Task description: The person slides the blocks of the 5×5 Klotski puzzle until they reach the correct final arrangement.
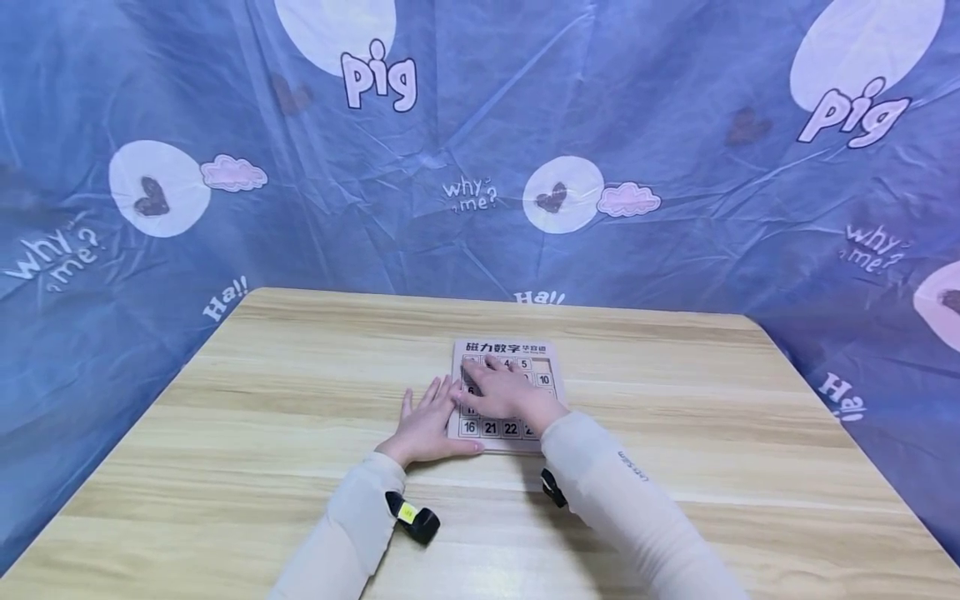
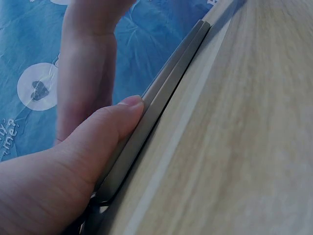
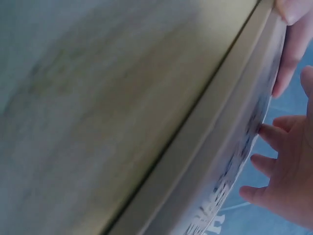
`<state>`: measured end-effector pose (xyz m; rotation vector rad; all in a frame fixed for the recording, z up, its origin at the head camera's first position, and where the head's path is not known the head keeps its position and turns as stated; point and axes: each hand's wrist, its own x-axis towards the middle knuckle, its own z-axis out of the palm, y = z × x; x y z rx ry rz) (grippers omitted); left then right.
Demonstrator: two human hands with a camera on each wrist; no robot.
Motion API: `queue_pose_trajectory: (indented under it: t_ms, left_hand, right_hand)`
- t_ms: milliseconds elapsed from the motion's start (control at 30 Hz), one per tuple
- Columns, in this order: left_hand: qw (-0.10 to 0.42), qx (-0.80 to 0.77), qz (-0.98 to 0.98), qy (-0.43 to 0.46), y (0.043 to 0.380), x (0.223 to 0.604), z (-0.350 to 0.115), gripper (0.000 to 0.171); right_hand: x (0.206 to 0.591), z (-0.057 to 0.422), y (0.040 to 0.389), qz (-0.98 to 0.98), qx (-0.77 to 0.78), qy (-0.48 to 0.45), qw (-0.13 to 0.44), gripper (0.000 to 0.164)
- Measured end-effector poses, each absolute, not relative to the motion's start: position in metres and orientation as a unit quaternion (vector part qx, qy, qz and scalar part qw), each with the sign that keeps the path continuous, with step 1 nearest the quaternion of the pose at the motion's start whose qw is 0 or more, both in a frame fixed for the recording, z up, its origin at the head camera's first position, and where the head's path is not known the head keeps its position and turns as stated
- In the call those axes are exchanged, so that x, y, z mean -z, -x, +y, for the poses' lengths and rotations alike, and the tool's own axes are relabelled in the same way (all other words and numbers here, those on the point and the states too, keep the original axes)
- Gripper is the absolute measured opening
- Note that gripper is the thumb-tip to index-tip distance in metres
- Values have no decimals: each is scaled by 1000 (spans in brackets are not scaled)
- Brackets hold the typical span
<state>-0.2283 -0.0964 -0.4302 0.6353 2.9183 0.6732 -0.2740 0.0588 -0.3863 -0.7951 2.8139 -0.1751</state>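
Observation:
A flat sliding number puzzle [image 1: 504, 347] lies on the table, with dark Chinese lettering along its far edge and numbered square tiles inside a pale frame. A gap without a tile shows at the grid's far right corner. My left hand [image 1: 429, 429] rests at the puzzle's left side with spread fingers, its thumb [image 2: 115, 117] against the near edge in the left wrist view. My right hand [image 1: 504, 392] reaches over the grid, palm down, its fingertips [image 3: 261, 164] touching the tiles at the upper left. Several middle tiles are hidden beneath it.
The wood-grain table [image 1: 300, 367] extends on all sides of the puzzle. A blue printed cloth [image 1: 450, 108] hangs behind it. Small black cameras [image 1: 420, 522] are strapped at both wrists over pale sleeves.

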Motion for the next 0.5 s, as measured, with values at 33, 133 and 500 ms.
queue_pose_trajectory:
  t_ms: [33,133,500]
  left_hand:
    - [40,-220,953,-207,228,431,-96,106]
    - [43,-219,953,-204,229,432,-95,107]
    - [40,-211,955,-203,228,432,-96,107]
  right_hand:
    - [387,59,274,957,54,265,106,70]
    - [388,61,275,960,48,255,106,70]
    - [388,78,272,962,52,246,108,74]
